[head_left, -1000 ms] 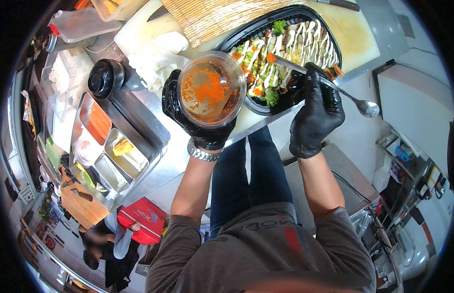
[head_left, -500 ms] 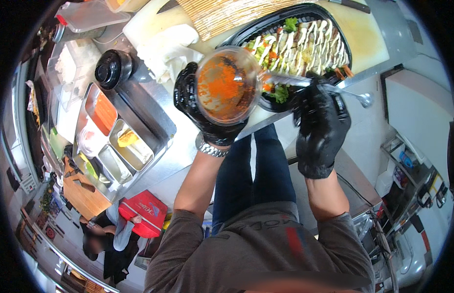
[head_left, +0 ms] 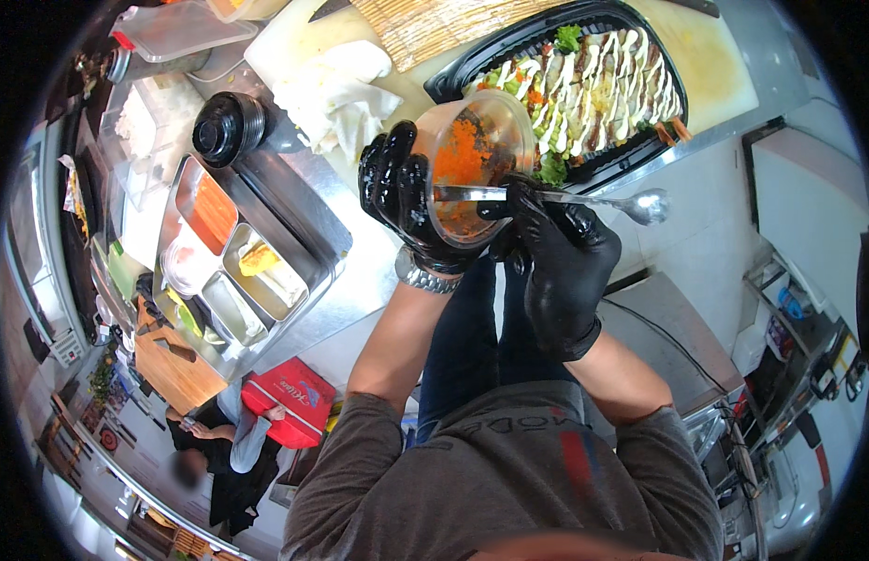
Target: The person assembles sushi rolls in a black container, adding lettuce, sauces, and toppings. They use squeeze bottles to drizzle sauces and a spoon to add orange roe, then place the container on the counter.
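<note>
Head view: spoon [head_left: 584,198] seemingly in tub [head_left: 472,166].

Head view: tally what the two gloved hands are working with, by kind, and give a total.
Black gloves: 2, left hand, right hand
Clear tub of orange roe: 1
Metal spoon: 1
Black tray of sauced sushi: 1
Total: 5

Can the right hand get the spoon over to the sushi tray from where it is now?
Probably yes. The right hand holds the spoon beside the tub in the left hand, and the sushi tray lies just beyond, nothing between.
</note>
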Demonstrator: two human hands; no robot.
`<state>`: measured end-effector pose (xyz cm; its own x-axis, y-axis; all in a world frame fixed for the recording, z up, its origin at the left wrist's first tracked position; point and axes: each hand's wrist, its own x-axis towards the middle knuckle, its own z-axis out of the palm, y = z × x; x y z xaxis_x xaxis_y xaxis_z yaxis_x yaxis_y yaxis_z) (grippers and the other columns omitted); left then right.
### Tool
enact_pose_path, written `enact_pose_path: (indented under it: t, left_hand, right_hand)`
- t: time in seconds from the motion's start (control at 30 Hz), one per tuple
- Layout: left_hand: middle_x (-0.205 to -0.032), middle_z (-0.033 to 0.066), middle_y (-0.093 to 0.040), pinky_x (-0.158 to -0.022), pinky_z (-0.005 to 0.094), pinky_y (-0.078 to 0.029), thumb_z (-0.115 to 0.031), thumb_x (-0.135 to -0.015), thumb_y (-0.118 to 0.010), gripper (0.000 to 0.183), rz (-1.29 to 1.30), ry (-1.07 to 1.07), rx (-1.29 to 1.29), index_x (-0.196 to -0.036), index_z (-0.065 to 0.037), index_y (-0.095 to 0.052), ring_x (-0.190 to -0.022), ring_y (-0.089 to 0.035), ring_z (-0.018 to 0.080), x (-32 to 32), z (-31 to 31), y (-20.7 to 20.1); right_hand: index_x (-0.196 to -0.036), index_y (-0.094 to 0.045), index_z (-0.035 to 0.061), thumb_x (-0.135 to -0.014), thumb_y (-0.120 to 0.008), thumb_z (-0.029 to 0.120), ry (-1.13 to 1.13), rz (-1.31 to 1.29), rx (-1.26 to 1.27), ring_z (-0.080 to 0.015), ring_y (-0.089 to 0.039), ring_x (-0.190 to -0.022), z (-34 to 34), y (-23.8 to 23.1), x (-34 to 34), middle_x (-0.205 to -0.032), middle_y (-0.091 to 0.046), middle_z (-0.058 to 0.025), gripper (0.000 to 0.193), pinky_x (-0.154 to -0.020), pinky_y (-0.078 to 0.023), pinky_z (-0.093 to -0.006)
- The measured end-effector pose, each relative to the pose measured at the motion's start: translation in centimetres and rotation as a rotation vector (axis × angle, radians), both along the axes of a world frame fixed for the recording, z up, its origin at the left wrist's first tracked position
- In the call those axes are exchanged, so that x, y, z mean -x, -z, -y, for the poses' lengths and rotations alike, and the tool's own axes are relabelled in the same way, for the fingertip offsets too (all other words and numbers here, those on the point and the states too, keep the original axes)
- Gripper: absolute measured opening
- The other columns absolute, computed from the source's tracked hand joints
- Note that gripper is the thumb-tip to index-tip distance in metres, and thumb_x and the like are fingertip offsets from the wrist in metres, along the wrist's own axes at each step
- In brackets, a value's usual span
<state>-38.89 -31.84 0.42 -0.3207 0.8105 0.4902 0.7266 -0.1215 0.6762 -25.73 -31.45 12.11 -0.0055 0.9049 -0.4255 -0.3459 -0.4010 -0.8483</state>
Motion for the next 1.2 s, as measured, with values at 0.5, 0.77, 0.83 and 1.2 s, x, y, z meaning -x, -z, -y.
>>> enact_pose_path:
  t: [0.5,0.77,0.83,1.2]
  left_hand:
    - [-0.124,0.0218,-0.057,-0.098,0.0493,-0.043,-0.059,-0.059,-0.088,0.099,-0.164,-0.208,-0.129,-0.129,0.003,-0.054,-0.115,-0.055,0.0372,1.5,-1.3,-1.5]
    - [-0.118,0.0205,-0.059,-0.096,0.0487,-0.044,-0.055,-0.058,-0.089,0.095,-0.043,-0.166,-0.14,-0.127,0.001,-0.055,-0.111,-0.057,0.0375,1.3,-1.0,-0.8]
    - [-0.119,0.0202,-0.058,-0.098,0.0489,-0.042,-0.054,-0.058,-0.089,0.094,0.008,-0.152,-0.095,-0.126,0.001,-0.055,-0.113,-0.055,0.0371,1.2,-0.6,-0.7]
    - [-0.119,0.0213,-0.061,-0.095,0.0503,-0.045,-0.053,-0.061,-0.087,0.089,-0.049,-0.14,-0.128,-0.124,0.002,-0.058,-0.109,-0.058,0.0386,1.1,-1.2,-1.4]
  right_hand:
    - [-0.114,-0.067,-0.0088,-0.093,-0.061,-0.007,0.355,0.228,-0.226,-0.0158,-0.065,-0.074,-2.7,2.6,-3.8,-0.093,-0.07,-0.0127,0.022,-0.059,-0.05,-0.0268]
    - [-0.107,-0.07,0.002,-0.083,-0.073,-0.003,0.002,1.19,-0.952,-0.0322,-0.073,-0.083,-3.8,5.3,-5.5,-0.096,-0.072,-0.0185,0.024,-0.072,-0.058,-0.0375]
    - [-0.106,-0.065,-0.0027,-0.084,-0.071,-0.008,-0.12,1.255,-0.935,-0.0337,-0.073,-0.087,-3.4,4.4,-5.5,-0.099,-0.072,-0.0214,0.024,-0.078,-0.058,-0.0365]
    - [-0.102,-0.07,-0.0118,-0.084,-0.067,-0.015,0.046,1.159,-0.908,-0.0295,-0.072,-0.084,-3.6,2.9,-5.5,-0.098,-0.073,-0.0215,0.018,-0.08,-0.057,-0.0366]
